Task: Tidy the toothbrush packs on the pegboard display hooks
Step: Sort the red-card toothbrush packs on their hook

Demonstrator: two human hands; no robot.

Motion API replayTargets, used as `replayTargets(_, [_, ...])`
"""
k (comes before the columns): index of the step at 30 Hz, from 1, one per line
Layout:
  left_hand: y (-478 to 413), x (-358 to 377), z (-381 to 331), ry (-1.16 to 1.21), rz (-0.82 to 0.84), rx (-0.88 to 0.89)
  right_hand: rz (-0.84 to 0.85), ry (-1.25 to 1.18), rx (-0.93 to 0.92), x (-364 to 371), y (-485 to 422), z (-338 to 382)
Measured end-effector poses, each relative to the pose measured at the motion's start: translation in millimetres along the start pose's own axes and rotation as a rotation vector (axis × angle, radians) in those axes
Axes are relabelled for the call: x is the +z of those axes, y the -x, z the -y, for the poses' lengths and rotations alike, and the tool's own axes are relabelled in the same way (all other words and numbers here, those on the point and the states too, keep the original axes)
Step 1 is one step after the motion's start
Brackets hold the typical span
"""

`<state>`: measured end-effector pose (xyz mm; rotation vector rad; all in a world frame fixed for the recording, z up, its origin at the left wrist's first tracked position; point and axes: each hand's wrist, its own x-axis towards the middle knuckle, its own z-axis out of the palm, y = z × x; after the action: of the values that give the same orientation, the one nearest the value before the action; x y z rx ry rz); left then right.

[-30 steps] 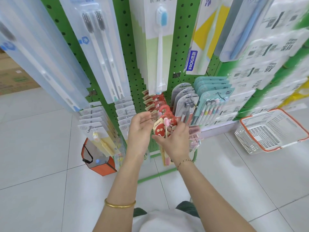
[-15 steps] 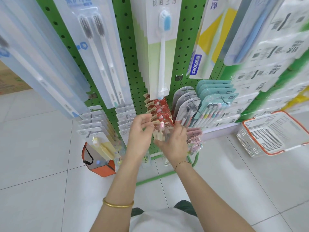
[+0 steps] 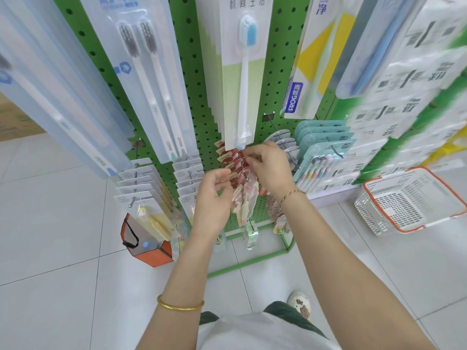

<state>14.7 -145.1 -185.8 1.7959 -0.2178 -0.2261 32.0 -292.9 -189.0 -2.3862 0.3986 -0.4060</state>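
Green pegboard [image 3: 194, 79] carries the red toothbrush packs [image 3: 233, 162] on a low centre hook [image 3: 246, 176]; left hand [image 3: 214, 198] pinches the front header, right hand [image 3: 271, 170] pinches those behind; slide headers squarely along the hook, faces forward.

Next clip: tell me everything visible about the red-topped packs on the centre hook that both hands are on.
The red-topped packs are a row of small blister packs, red card headers with tan label strips above clear plastic showing pinkish contents. They hang overlapping on one metal hook low on the green pegboard, just below a tall single-toothbrush pack. The left hand pinches the front header's edge; the right hand pinches headers further back.
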Motion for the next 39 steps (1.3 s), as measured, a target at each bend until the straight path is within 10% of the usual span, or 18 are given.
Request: replayTargets(39, [46.9,28.1,-0.2,-0.067,0.162,0.028,-0.2,-0.164,0.098,-56.0,89.8,-24.2])
